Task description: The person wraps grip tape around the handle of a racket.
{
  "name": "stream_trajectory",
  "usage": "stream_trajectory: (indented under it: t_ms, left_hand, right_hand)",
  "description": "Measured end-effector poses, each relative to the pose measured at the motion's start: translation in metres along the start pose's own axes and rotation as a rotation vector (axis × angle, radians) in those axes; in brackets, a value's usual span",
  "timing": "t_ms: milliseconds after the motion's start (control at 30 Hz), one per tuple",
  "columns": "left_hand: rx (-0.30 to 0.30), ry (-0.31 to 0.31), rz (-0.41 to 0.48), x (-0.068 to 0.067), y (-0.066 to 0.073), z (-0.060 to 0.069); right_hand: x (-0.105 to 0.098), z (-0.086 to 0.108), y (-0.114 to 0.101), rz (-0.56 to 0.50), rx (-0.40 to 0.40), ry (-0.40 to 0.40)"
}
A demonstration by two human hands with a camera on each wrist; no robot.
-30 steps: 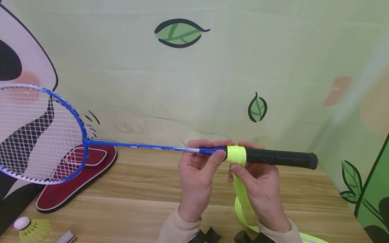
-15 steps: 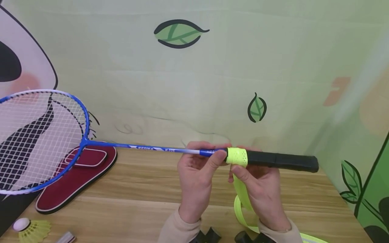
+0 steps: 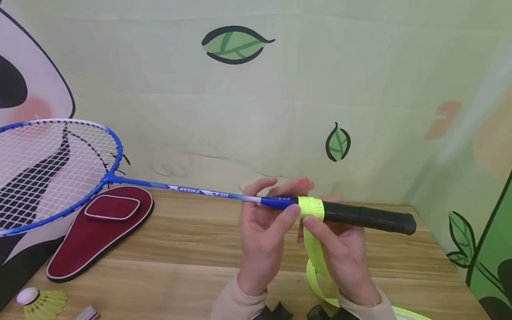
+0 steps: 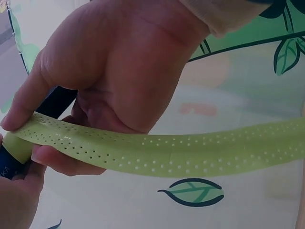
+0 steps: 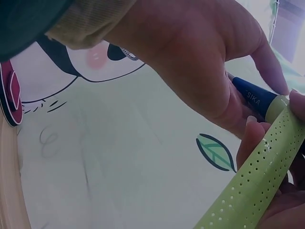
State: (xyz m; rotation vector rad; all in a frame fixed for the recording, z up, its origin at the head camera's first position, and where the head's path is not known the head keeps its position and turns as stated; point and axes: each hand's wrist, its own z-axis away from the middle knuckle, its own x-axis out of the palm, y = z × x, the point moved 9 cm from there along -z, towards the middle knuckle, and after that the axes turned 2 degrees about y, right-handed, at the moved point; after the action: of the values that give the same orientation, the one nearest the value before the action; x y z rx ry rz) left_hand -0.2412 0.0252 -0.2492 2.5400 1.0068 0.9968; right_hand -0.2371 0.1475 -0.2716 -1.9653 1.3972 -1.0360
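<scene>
A blue and white badminton racket (image 3: pixel 185 190) is held level above the table, its strung head at the left. At the top of its black handle (image 3: pixel 368 217), a neon-yellow perforated grip tape (image 3: pixel 311 207) is wound around. My left hand (image 3: pixel 262 242) pinches the racket by the blue cone, its thumb at the tape's edge and some fingers raised behind. My right hand (image 3: pixel 347 255) pinches the tape just below the handle, thumb in front; its other fingers are mostly hidden behind. The tape's loose length (image 4: pixel 190 153) runs from the right hand and hangs toward the table.
On the wooden table (image 3: pixel 172 258), a dark red racket-shaped pouch (image 3: pixel 108 231) lies at the left. A yellow shuttlecock (image 3: pixel 42 303) and a small silvery object (image 3: pixel 86 312) sit at the front left. A printed cloth backdrop (image 3: pixel 256 111) stands behind.
The racket has rolled about its shaft and its head end has risen a little, while the handle's butt has dipped. My left fingers have lifted and spread behind the cone.
</scene>
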Motion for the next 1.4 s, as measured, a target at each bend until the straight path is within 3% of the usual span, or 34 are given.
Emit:
stream_trajectory:
  t_ms: [100, 367, 800, 1167, 1400]
  left_hand:
    - [0.010, -0.021, -0.015, 0.001, 0.002, 0.000]
    - [0.057, 0.010, -0.121, -0.003, 0.007, -0.002]
    - [0.048, 0.060, -0.148, -0.008, 0.006, -0.002]
    - [0.022, 0.085, -0.173, -0.011, 0.004, 0.000]
    - [0.024, 0.090, -0.158, -0.011, 0.003, 0.001]
  right_hand:
    - [-0.001, 0.001, 0.001, 0.045, 0.009, 0.016]
    - [-0.002, 0.004, 0.006, 0.203, 0.050, 0.031]
    - [-0.007, 0.003, 0.008, 0.274, 0.067, 0.074]
    - [-0.006, 0.000, 0.007, 0.152, 0.045, 0.012]
    - [-0.004, 0.001, 0.003, 0.057, -0.036, -0.025]
